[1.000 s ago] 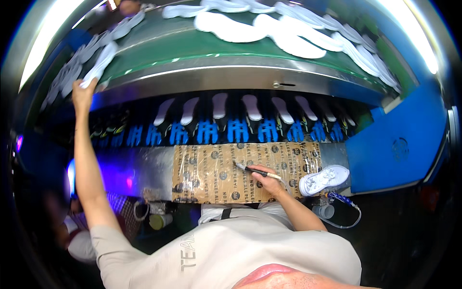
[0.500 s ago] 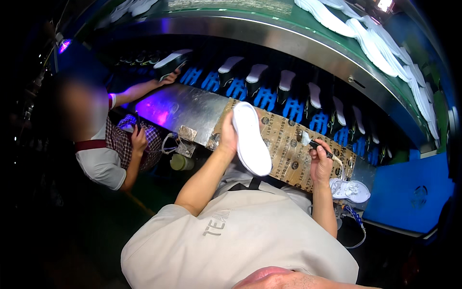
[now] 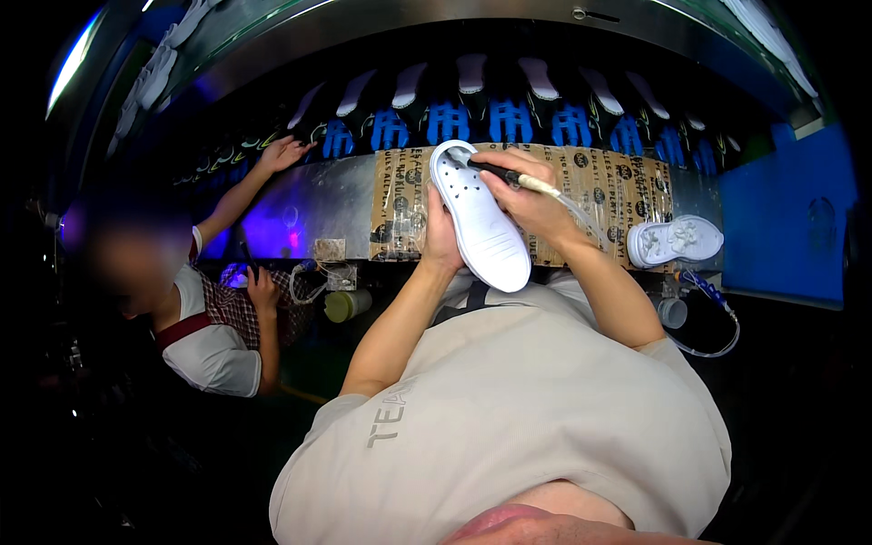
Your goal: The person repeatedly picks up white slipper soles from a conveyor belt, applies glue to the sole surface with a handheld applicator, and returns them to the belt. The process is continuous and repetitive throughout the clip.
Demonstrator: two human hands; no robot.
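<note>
My left hand (image 3: 440, 238) is closed around the left edge of a white shoe sole (image 3: 495, 238), held tilted over the bench edge. Small dark holes dot the sole's upper part, and fine grooves cross its middle. In my right hand (image 3: 538, 202) is a black-handled brush (image 3: 495, 170) with a pale hose running from its rear end. Its tip meets the inside of the sole's far end, within the raised rim. Part of the tip is hard to make out.
Printed brown tape covers the bench (image 3: 400, 209). Another white sole (image 3: 677, 241) lies at right, beside a blue panel (image 3: 786, 218). Behind, shoes stand in a row among blue holders (image 3: 510, 118). At left a co-worker (image 3: 213, 331) stretches an arm toward that row. A yellowish jar (image 3: 347, 306) sits below the bench.
My right hand has brought the brush leftward from over the bench onto the sole. The co-worker's reaching hand, which held a shoe, is now spread and holds none. My view has shifted.
</note>
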